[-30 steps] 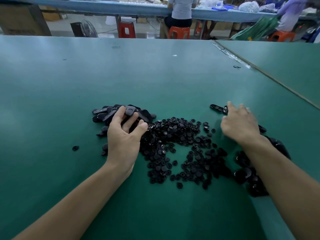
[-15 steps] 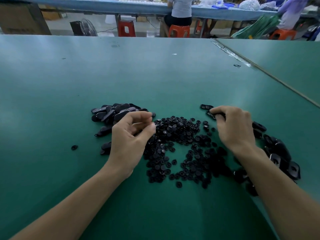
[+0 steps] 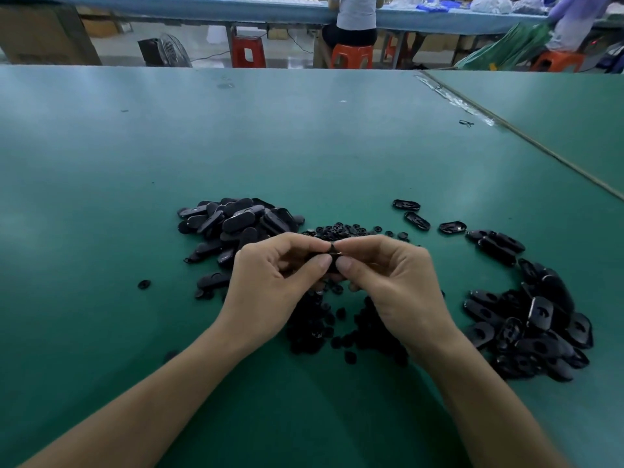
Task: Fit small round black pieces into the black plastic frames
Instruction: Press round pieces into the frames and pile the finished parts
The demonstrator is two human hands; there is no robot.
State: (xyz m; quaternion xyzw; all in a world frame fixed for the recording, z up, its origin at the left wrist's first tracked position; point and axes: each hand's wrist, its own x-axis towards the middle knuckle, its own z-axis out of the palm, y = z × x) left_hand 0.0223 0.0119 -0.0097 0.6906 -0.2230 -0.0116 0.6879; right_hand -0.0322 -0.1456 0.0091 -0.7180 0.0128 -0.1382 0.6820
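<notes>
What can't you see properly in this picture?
Head view:
1. The small black part pinched between the left hand and right hand: fingertips cover it, shape unclear.
2. The pile of small round black pieces: hands hide its middle.
3. The person in the white shirt at the far bench: top edge cuts them off.

Green table (image 3: 304,146) bearing a heap of frames (image 3: 236,221) left of centre, round pieces (image 3: 341,229) at centre, a second frame heap (image 3: 533,325) lower right.
</notes>
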